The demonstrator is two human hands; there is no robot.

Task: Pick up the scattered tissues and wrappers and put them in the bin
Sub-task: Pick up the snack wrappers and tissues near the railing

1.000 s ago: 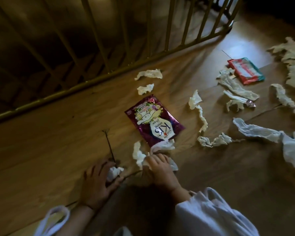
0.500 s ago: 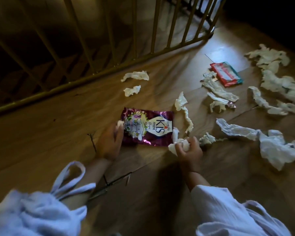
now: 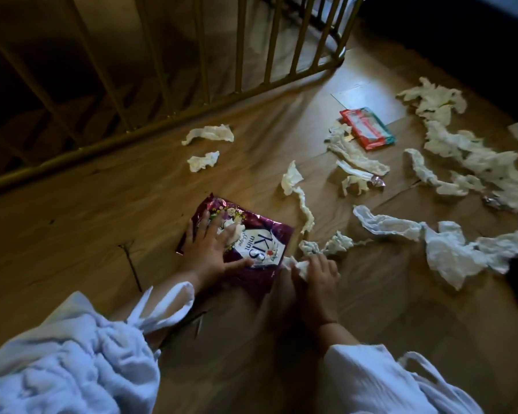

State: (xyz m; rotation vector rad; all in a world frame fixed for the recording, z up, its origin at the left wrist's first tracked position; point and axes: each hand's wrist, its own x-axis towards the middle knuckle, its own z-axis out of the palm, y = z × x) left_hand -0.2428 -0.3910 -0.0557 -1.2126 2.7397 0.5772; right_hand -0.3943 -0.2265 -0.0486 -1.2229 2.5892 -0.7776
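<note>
Pressing flat on a purple sweet wrapper [image 3: 260,248], the left hand [image 3: 205,246] has its fingers spread and straight. A small white scrap [image 3: 233,230] sits under or beside the fingertips; I cannot tell which. Just to the right, the right hand [image 3: 317,279] is curled round a tissue wad [image 3: 301,265], knuckles up, at the wrapper's near corner. Both hands are low on a wooden floor [image 3: 102,219].

A crumpled tissue [image 3: 326,245] lies just beyond the right hand, and a long twisted strip [image 3: 303,201] runs away from it. Further right, many more tissues [image 3: 476,158] are strewn in a loose trail, with a red packet [image 3: 368,128] near them. Two small tissues [image 3: 210,133] lie near a wooden railing [image 3: 162,122] at the far left. No bin is in view.

The step in hand looks like gathering the wrapper. To do it well, the left hand should probably hook its fingers under the wrapper's edge rather than slide on the slick foil, trapping the scrap against it. The right hand could then sweep the nearest tissue into its wad. Judging by how much litter lies about, the task seems to be at an early stage.
</note>
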